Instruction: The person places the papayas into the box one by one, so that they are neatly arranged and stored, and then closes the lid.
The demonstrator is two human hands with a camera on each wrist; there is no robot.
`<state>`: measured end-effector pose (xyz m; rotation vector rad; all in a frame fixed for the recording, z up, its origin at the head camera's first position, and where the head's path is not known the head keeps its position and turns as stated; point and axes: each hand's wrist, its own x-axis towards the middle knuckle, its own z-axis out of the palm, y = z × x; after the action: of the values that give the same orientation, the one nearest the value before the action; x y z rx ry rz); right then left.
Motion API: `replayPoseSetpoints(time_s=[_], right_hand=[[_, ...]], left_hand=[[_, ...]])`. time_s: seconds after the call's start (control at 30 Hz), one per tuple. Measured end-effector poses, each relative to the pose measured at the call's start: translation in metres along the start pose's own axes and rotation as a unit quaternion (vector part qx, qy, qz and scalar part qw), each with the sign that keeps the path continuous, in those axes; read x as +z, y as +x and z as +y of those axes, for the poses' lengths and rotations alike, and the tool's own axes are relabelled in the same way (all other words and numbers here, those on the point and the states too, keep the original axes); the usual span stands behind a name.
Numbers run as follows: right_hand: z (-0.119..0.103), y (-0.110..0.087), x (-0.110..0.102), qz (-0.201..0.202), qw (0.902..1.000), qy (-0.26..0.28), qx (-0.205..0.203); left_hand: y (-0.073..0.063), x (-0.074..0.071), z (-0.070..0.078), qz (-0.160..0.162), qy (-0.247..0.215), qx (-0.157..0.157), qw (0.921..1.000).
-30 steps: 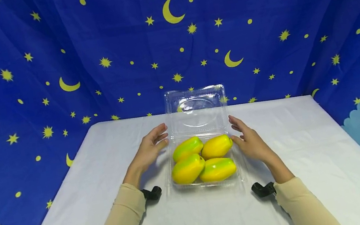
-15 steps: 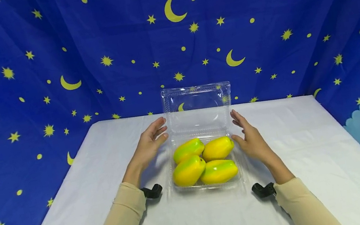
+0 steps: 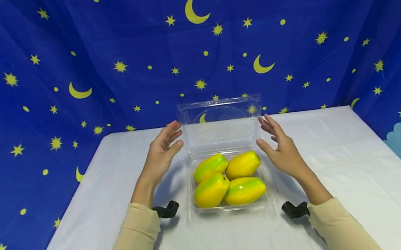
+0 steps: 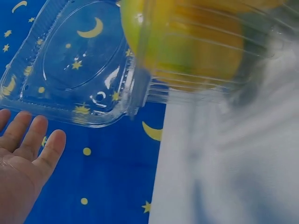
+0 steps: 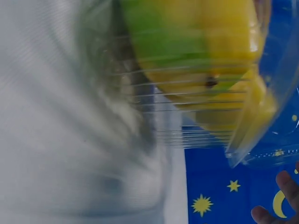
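Observation:
A clear plastic clamshell box (image 3: 235, 206) stands mid-table with its hinged lid (image 3: 226, 131) raised at the back. Several smooth yellow-green fruits (image 3: 244, 190), oblong like small papayas, lie in its base. My left hand (image 3: 158, 155) is beside the lid's left edge, fingers extended and thumb apart. In the left wrist view the fingertips come right up to the lid's rim (image 4: 84, 119). On the other side my right hand (image 3: 283, 148) has its fingers extended at the lid's right edge. Only a few fingertips (image 5: 286, 183) of it show in the right wrist view.
A white cloth (image 3: 230, 249) covers the table. Blue fabric (image 3: 136, 33) with yellow moons and stars hangs close behind it and at the sides. A black wrist mount (image 3: 167, 210) sits under the left forearm, another (image 3: 295, 209) by the right.
The lid has swung up and forward from leaning back. Both hands have moved up along its sides and slightly apart. The fruits have stayed in place.

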<state>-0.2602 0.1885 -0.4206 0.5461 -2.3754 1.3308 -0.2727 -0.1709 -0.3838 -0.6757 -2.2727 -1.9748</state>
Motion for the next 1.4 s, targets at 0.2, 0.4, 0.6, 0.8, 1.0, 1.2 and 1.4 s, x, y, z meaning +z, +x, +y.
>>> replayPoseSetpoints(time_s=[0.2, 0.4, 0.6, 0.8, 1.0, 1.2, 1.4], right_hand=[[-0.011, -0.002, -0.005, 0.012, 0.9998, 0.007, -0.014], [-0.021, -0.003, -0.01, 0.019, 0.9996, 0.014, -0.013], [-0.034, -0.007, -0.011, 0.023, 0.9989, 0.04, -0.007], [-0.05, -0.009, -0.014, 0.04, 0.998, 0.049, -0.007], [-0.056, -0.014, -0.017, 0.049, 0.9977, 0.047, -0.005], [-0.059, -0.025, -0.018, 0.049, 0.9978, 0.045, -0.006], [-0.062, -0.041, -0.019, 0.041, 0.9988, 0.025, 0.006]], left_hand=[[-0.003, -0.003, 0.008, -0.007, 0.001, 0.006, 1.0], [-0.006, -0.004, 0.011, -0.014, 0.009, -0.002, 0.9999], [-0.014, -0.005, 0.017, -0.018, 0.017, -0.015, 0.9996], [-0.019, -0.006, 0.023, -0.013, 0.018, -0.005, 0.9997], [-0.025, -0.002, 0.031, -0.017, 0.028, -0.003, 0.9995], [-0.036, 0.001, 0.033, -0.015, 0.043, -0.006, 0.9989], [-0.05, 0.003, 0.034, -0.019, 0.044, -0.005, 0.9988]])
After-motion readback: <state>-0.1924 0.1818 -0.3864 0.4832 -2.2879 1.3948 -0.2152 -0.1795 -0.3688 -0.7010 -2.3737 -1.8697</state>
